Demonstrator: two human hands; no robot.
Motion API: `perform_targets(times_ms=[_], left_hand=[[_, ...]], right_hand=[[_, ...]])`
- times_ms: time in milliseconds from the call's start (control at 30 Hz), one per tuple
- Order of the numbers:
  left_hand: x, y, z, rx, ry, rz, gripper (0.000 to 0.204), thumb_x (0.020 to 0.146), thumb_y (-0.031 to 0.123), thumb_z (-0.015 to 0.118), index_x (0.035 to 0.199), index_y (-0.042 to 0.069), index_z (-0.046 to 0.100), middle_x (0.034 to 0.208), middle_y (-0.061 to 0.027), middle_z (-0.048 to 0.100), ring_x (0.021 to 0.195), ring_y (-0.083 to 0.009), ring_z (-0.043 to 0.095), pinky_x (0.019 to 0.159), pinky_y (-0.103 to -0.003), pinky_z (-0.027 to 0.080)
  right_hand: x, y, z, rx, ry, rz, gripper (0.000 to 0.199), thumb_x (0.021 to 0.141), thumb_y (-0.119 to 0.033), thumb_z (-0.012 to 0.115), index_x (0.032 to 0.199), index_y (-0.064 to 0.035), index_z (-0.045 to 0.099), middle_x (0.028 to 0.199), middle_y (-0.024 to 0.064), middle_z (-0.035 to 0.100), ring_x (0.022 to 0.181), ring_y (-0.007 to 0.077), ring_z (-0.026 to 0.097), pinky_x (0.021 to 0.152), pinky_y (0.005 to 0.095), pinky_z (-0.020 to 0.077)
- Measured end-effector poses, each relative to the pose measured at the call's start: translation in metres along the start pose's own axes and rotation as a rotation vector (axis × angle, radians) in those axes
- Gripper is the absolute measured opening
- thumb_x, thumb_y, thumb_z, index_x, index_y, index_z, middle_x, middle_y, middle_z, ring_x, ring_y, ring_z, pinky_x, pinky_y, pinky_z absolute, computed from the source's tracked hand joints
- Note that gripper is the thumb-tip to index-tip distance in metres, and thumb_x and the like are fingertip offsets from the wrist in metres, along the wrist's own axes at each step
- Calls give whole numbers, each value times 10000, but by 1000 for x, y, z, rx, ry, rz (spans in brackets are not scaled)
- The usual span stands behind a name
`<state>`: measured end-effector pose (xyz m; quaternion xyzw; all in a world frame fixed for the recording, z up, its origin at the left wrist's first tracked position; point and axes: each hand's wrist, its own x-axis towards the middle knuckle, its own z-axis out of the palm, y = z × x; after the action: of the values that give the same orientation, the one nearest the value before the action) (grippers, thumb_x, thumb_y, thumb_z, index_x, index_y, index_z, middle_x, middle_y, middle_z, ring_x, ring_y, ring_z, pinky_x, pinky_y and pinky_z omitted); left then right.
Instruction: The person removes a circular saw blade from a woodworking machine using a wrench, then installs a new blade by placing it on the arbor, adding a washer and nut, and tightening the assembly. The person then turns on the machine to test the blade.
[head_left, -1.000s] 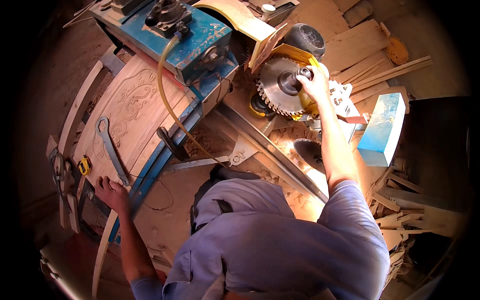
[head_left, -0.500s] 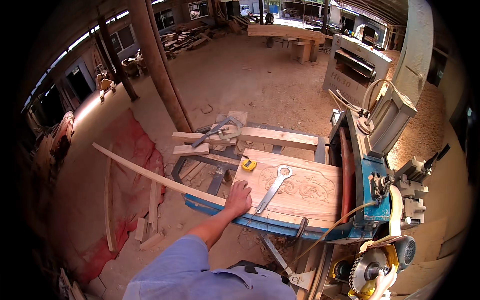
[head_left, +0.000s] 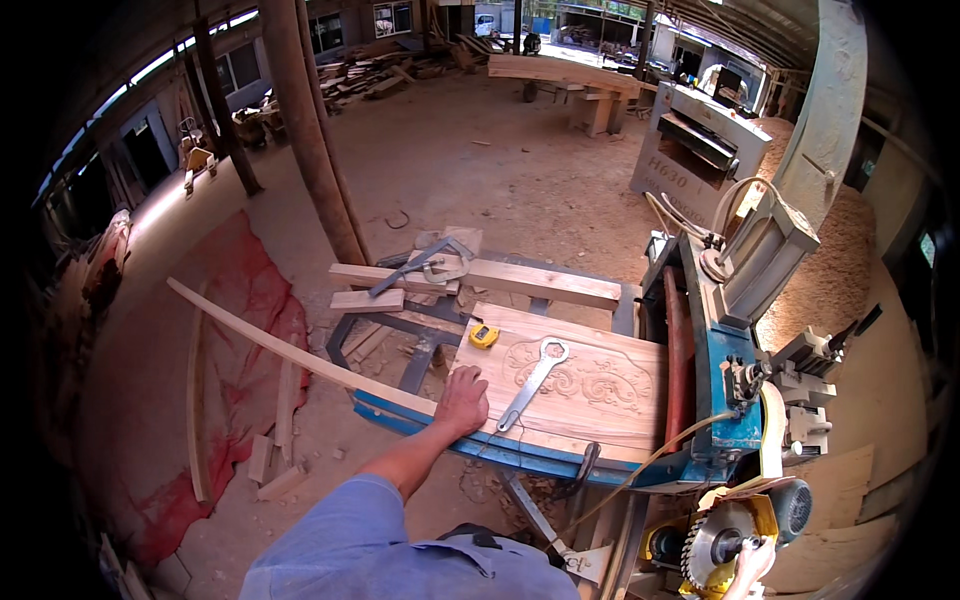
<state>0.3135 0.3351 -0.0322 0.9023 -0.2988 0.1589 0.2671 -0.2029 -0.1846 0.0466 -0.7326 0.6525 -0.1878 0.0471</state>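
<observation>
My left hand [head_left: 463, 402] leans on the near left corner of a carved wooden board [head_left: 625, 350], fingers stretched over its edge and holding nothing. A long wooden strip [head_left: 300, 355] runs out leftward from beside that hand. On the board lie a flat steel wrench [head_left: 532, 385] with a ring end and a yellow tape measure [head_left: 484, 336]. At the lower right, my right hand [head_left: 754, 565] has its fingers closed around the arbor nut [head_left: 752, 543] at the centre of a toothed circular saw blade [head_left: 712, 545]. Its palm side is hidden.
A blue machine frame [head_left: 400, 415] carries the board, with a red roller [head_left: 678, 355] at its right end. A C-clamp [head_left: 445, 268] and wood offcuts [head_left: 368, 300] lie behind. A post [head_left: 310, 140], a red cloth [head_left: 240, 330] and a large grey machine [head_left: 690, 150] stand or lie around.
The whole view has shifted slightly, so the scene sits a little farther left. Both hands keep their places on the board and at the saw blade's centre.
</observation>
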Motion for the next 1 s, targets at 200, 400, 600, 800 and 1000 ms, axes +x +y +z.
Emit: perform_targets(times_ms=[200, 400, 600, 800, 1000], left_hand=[[-2, -4, 2, 11, 14, 3, 238, 786, 112, 629, 1012, 47, 663, 1259, -171, 551, 1250, -364, 477, 1073, -484, 391], [1, -2, 5, 8, 16, 21, 237, 782, 109, 629, 1009, 51, 663, 1257, -170, 549, 1241, -362, 479, 1068, -484, 392], [-3, 0, 0, 16, 9, 1, 246, 776, 105, 630, 1013, 51, 668, 1264, -167, 547, 1249, -362, 476, 1078, -482, 383], [-2, -1, 1, 12, 3, -2, 245, 780, 105, 625, 1014, 51, 673, 1266, -168, 550, 1256, -361, 477, 1083, -483, 384], [-1, -1, 1, 21, 13, 10, 243, 787, 103, 621, 1016, 45, 675, 1247, -176, 563, 1244, -365, 489, 1076, -482, 393]], right_hand=[[1, -4, 1, 4, 0, 4, 435, 808, -86, 782, 1165, 33, 564, 1018, 210, 648, 890, 373, 629, 890, 449, 493], [0, -1, -2, 9, 8, 14, 450, 806, -77, 779, 1185, 29, 560, 1036, 212, 647, 903, 377, 631, 899, 448, 493], [1, -2, -2, 18, -1, 3, 466, 805, -68, 776, 1205, 26, 555, 1054, 214, 645, 915, 381, 632, 908, 448, 492], [2, -3, -1, 26, 4, 8, 483, 804, -59, 773, 1225, 22, 551, 1072, 216, 644, 928, 385, 633, 917, 447, 491], [1, -2, -1, 39, 5, 11, 500, 803, -51, 769, 1245, 19, 546, 1089, 217, 642, 940, 389, 635, 926, 446, 490]])
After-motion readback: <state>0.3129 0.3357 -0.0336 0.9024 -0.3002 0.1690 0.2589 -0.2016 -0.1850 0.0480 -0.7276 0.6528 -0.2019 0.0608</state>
